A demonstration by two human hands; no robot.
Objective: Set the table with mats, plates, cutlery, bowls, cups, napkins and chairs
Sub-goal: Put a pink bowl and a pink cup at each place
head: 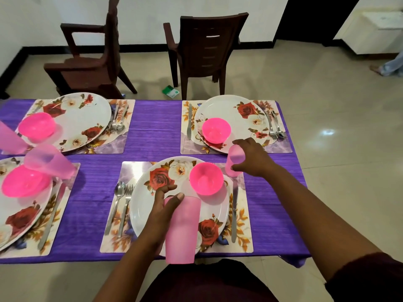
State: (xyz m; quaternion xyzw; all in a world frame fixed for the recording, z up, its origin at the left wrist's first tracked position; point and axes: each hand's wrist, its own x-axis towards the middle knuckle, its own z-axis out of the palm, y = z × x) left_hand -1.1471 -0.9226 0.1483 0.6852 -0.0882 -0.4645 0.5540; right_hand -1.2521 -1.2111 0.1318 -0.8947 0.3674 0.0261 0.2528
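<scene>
My left hand (162, 207) grips a tall pale pink cup (182, 232) held above the near floral plate (152, 205). My right hand (250, 158) holds a second pale pink cup (234, 159) at the top right corner of the near place mat (242, 238), just below the far right plate (246, 123). A bright pink bowl (206, 177) sits on the near plate, another pink bowl (216, 130) on the far right plate. A spoon and fork (122, 205) lie left of the near plate, a knife (234, 212) right of it.
The purple tablecloth (152, 131) carries two more settings at the left with plates, pink bowls (36, 127) and pale pink cups (49, 161). Two brown chairs (205, 53) stand on the floor beyond the table, one tipped (91, 59). A green packet (170, 91) lies on the floor.
</scene>
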